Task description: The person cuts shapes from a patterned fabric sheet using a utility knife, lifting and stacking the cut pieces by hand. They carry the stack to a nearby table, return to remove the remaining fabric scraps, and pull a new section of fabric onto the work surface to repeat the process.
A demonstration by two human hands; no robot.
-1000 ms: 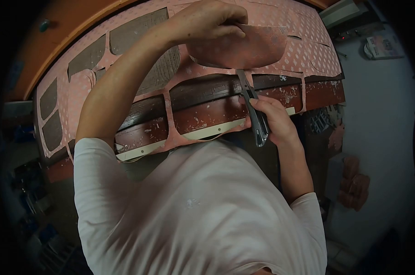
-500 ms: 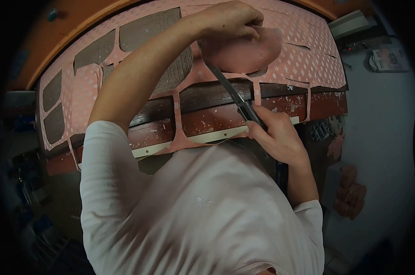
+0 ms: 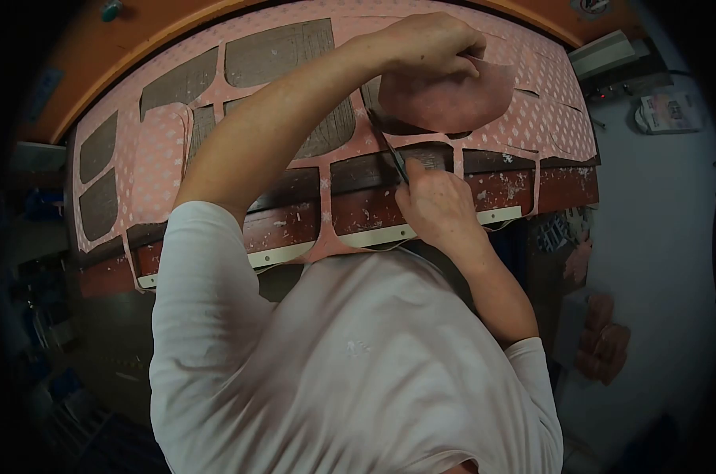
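Note:
My left hand [image 3: 441,46] reaches across the board and pinches the upper edge of a rounded, plain-looking pink cut piece [image 3: 446,99], which is lifted and curled off the surface. A utility knife [image 3: 392,154] with a long thin blade is in my closed right hand [image 3: 439,201]. Its blade points up and left, the tip lying by the opening beside the lifted piece. Around both hands spreads a pink patterned sheet [image 3: 544,122] with several shaped openings cut through it, leaving narrow strips between them.
Dark, scratched board [image 3: 279,41] shows through the openings. A reddish-brown edge [image 3: 358,207] and a pale strip with holes [image 3: 374,235] run along the near side. Patterned pieces [image 3: 162,154] lie stacked at left. A white packet [image 3: 668,113] rests at far right.
The lifted pink piece and my left hand have shifted right in view. My right hand has turned palm down, moving the knife up and left; more of the opening shows.

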